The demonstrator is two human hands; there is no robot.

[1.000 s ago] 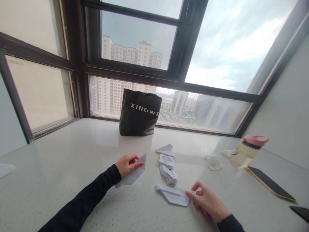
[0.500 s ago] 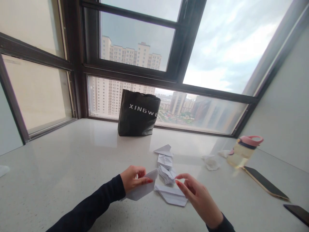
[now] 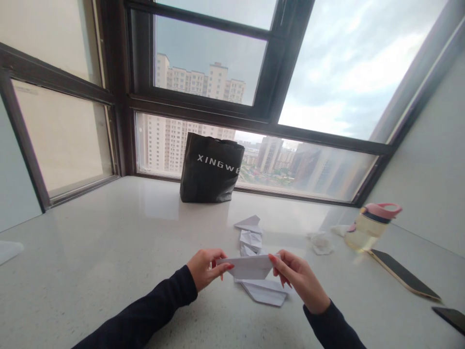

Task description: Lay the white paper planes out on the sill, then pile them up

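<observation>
Behind the speckled pale counter (image 3: 109, 252), dark-framed windows (image 3: 265, 116) look onto tower blocks. In the head view, your left hand (image 3: 209, 269) and right hand (image 3: 298, 277) each have a pinching grip on 1 folded paper (image 3: 250, 268), 1 at either end, above the counter's near middle. Just below it in view lies another folded sheet (image 3: 265, 293); beyond, more folded papers (image 3: 250, 239) reach toward the black bag (image 3: 211, 169) by the counter's far edge.

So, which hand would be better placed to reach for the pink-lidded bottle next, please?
Probably the right hand: it is nearer the bottle than the left hand is, though both hands hold the folded paper.
</observation>
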